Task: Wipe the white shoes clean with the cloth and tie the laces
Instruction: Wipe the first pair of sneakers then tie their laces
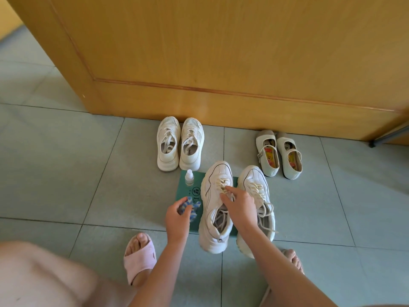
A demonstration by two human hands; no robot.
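Note:
Two chunky white sneakers stand side by side, toes pointing away from me. The left sneaker (215, 209) rests on a green mat (188, 196), and the right sneaker (256, 196) sits beside it with loose cream laces. My right hand (240, 207) reaches over the left sneaker, and its fingers pinch the laces near the tongue. My left hand (177, 220) grips a blue and white cloth (189, 207) over the mat, just left of that sneaker.
A small clear bottle (189, 177) stands on the mat's far left corner. Another white sneaker pair (179, 144) and a pair of pale strap shoes (278, 155) sit by the wooden door (221, 52). My feet in pink slippers (139, 260) rest on the tiled floor.

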